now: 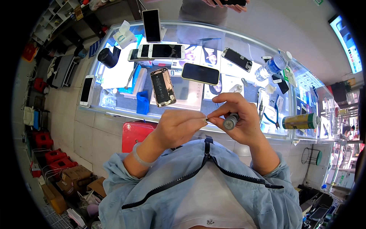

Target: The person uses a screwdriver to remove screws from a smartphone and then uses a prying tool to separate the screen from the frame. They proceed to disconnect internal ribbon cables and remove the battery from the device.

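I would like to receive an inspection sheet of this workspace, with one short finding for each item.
Surface: glass counter, brightly lit, crowded.
Work items: opened phone, insides showing; grey cylinder, held off the counter.
Clutter: clear bottle, yellow-green can, blue cloth, white-framed phones.
Hands: left hand pinches a tiny item, too small to identify; right hand holds the grey cylinder, fingertips close to the left hand's.
Cables: on the counter, nothing seen for certain.
Surroundings: tiled floor, cardboard boxes, lit screen; another person's hand beyond the counter.
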A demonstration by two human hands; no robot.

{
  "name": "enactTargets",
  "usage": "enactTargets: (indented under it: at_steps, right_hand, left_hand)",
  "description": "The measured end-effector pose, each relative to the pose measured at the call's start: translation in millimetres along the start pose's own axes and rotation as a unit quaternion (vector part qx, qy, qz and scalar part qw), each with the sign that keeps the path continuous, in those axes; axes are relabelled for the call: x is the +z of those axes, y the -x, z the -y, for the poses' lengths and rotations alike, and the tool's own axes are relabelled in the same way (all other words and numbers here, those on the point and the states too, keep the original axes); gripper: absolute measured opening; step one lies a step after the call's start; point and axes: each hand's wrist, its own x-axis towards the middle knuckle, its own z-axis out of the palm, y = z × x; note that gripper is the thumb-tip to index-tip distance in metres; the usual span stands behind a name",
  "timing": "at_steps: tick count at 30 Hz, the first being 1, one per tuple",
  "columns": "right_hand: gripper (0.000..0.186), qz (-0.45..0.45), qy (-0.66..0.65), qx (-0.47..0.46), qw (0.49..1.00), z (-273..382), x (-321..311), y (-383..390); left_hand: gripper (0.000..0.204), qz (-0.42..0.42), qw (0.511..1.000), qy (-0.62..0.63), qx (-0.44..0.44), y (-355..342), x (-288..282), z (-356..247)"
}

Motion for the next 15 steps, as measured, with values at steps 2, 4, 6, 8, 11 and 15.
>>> enactTargets:
  at_steps: [2,4,6,8,11,15]
  right_hand:
    - [0.043,-0.016,0.049,-0.019,0.998,-10,7,3]
    - [0.041,-0.032,0.091,-0.036,0.995,-21,14,8]
    - [0.039,-0.047,0.128,-0.05,0.989,-32,19,13]
    - [0.036,-0.096,0.123,0.024,0.988,-50,20,18]
    - [0.033,-0.169,0.163,0.149,0.96,-96,14,17]
    - [0.029,-0.126,0.272,0.23,0.926,-167,23,29]
  left_hand:
    - [0.021,0.006,1.0,0.008,-0.027,7,5,7]
    - [0.022,0.015,0.998,0.019,-0.065,17,11,14]
    - [0.021,0.028,0.993,0.035,-0.112,28,18,19]
    - [0.021,0.031,0.989,0.028,-0.14,37,20,21]
    - [0.02,0.026,0.987,0.022,-0.159,48,20,25]
    - [0.02,0.027,0.987,0.023,-0.158,49,19,28]
